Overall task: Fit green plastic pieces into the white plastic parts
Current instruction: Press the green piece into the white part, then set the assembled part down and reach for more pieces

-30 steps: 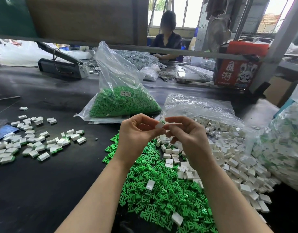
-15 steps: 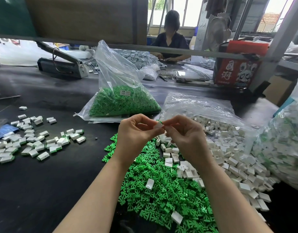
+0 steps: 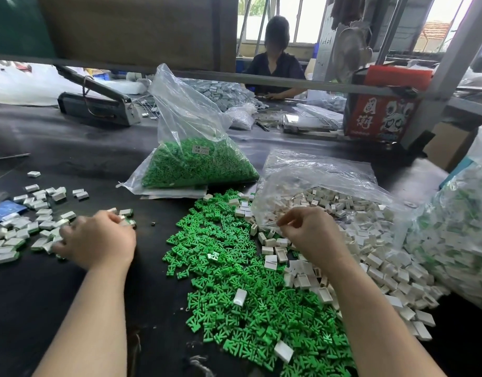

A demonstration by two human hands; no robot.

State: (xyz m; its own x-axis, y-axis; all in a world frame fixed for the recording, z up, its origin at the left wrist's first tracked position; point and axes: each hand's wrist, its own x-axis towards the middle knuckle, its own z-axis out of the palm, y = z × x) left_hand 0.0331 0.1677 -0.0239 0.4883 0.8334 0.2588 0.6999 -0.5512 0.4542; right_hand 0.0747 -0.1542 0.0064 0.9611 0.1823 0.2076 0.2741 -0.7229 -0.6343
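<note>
Black table, green pieces, perhaps workshop

Both forearms are bare (no sleeves, gloves, rings or watch), as are the hands.

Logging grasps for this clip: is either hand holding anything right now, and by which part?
Cannot be told for sure. The left hand rests on the finished white parts, its fingers hidden. The right hand hovers over the loose white parts, fingers curled, nothing visible between them.
</note>
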